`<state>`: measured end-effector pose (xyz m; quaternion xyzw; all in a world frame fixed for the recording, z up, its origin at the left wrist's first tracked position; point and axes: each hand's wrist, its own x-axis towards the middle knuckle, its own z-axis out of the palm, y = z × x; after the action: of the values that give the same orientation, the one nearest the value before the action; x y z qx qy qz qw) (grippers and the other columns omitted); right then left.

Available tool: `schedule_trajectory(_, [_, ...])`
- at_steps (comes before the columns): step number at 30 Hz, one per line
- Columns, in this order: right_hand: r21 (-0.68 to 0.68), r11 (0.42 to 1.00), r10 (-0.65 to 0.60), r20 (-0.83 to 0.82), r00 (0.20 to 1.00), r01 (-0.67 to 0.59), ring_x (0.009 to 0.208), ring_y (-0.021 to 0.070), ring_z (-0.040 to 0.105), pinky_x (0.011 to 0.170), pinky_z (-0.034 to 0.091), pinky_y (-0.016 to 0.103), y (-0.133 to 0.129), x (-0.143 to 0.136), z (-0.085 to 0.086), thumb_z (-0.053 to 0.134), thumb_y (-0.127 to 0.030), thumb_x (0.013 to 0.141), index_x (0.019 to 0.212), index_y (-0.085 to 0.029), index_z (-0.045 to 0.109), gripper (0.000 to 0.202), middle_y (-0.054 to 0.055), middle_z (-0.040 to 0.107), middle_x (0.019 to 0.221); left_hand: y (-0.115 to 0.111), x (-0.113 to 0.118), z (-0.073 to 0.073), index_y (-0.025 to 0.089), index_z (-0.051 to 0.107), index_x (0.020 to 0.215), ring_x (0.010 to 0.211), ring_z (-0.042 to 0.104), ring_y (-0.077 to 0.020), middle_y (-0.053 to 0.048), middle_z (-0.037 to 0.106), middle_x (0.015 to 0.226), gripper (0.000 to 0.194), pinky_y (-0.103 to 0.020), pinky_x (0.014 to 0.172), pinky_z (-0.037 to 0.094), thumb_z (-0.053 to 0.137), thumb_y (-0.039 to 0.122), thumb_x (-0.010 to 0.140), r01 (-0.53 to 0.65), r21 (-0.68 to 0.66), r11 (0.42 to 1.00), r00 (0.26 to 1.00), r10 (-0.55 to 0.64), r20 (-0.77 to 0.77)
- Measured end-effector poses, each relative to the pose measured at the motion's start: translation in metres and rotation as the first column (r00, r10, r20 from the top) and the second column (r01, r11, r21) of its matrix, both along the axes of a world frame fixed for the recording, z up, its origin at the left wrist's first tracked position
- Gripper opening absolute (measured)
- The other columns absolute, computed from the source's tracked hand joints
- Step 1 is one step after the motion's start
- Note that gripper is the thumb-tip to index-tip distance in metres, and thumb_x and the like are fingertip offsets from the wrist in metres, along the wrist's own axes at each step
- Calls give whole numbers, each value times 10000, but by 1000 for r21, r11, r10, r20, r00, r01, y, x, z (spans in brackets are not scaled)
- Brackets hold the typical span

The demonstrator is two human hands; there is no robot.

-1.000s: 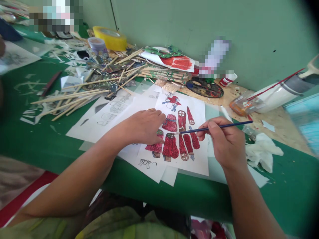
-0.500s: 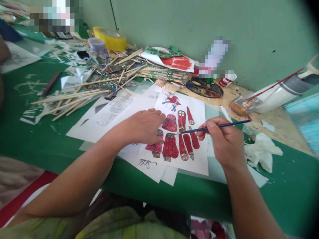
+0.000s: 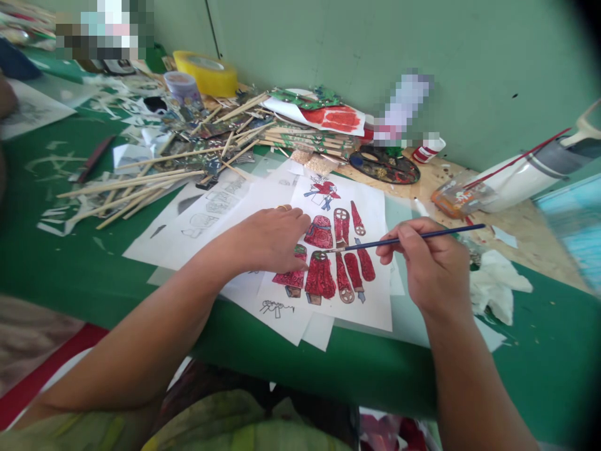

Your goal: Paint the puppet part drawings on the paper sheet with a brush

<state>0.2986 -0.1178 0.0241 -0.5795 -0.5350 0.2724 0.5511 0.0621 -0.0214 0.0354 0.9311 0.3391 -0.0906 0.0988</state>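
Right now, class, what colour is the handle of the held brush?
The brush handle is dark blue, best seen in the head view.

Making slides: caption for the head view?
Right hand holds a brush at red drawings; left hand rests on the paper.

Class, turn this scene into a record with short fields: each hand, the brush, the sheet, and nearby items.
Left hand: palm down on the sheet
Right hand: holding a blue brush
Brush tip: at a red shape's green patch; contact unclear
Sheet: white, with several red-painted shapes
Beyond sheet: palette, yellow tape roll
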Motion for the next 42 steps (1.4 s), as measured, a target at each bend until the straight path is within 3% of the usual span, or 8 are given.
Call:
schedule_trajectory(14, [-51, 999, 4, 151, 989, 4, 560, 134, 651, 548, 557, 263, -2, -4, 7, 608, -345, 983, 804, -202, 677, 239, 10, 712, 668, 2, -2, -1, 186, 563, 1054, 996, 615, -281, -108, 653, 1066, 403, -400, 857, 480, 637, 535, 868, 11, 20, 1000, 1000, -11, 6])
schedule_trajectory(30, [17, 999, -29, 57, 998, 28, 570, 150, 656, 551, 563, 285, -2, -3, 4, 633, -373, 968, 791, -200, 660, 249, 13, 694, 679, 1, -1, 0, 196, 568, 1061, 1016, 613, -280, -100, 658, 1068, 397, -386, 850, 470, 648, 525, 852, -7, -11, 1000, 1000, 7, 8])
schedule_trajectory(36, [-44, 999, 0, 181, 984, 8, 563, 138, 660, 542, 563, 261, -4, -6, 10, 601, -356, 988, 805, -201, 681, 252, 19, 716, 680, 1, -1, -2, 189, 563, 1049, 990, 614, -284, -102, 649, 1049, 392, -393, 831, 463, 644, 523, 859, 1, -5, 1000, 1000, -1, 16])
schedule_trajectory(42, [-40, 999, 11, 199, 980, -3, 549, 129, 651, 532, 556, 250, -5, -6, 11, 597, -314, 988, 802, -206, 668, 227, 6, 713, 664, 1, -1, -1, 188, 552, 1048, 992, 615, -284, -95, 639, 1036, 409, -390, 831, 458, 652, 539, 863, 4, -5, 1000, 1000, -4, 11])
